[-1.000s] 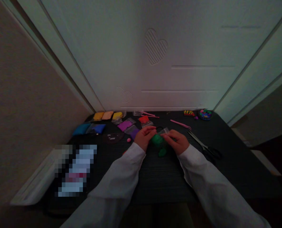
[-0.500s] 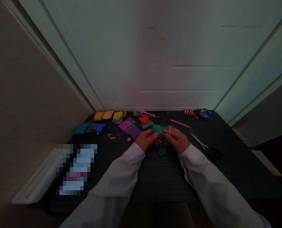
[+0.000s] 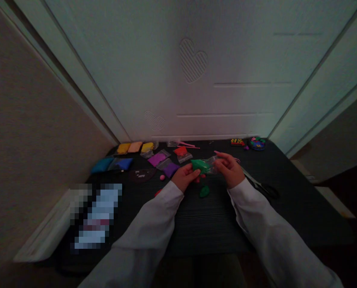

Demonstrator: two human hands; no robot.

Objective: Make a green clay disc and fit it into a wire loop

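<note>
Between my hands, just above the table, is a small clear zip bag (image 3: 200, 166) with green modelling clay in it. My left hand (image 3: 185, 177) pinches the filled end between thumb and fingers. At the clear mouth end, my right hand (image 3: 230, 170) closes thumb and fingers on the plastic. A separate lump of green clay (image 3: 204, 191) lies on the table below the bag. Something red shows in part under my left fingers; I cannot make out what it is. A pink clay ball (image 3: 162, 177) sits left of my left hand.
Bags of purple clay (image 3: 168, 168), red clay (image 3: 181, 151) and blue clay (image 3: 122, 163) lie at the back and left. Scissors (image 3: 261, 186) lie right of my right hand. A decorated round dish (image 3: 257, 143) stands at the back right. A pixelated screen (image 3: 100, 216) lies front left.
The green bag has turned and now stretches sideways between my hands. My right hand has moved slightly right to the bag's clear end. The loose green lump has stayed on the table.
</note>
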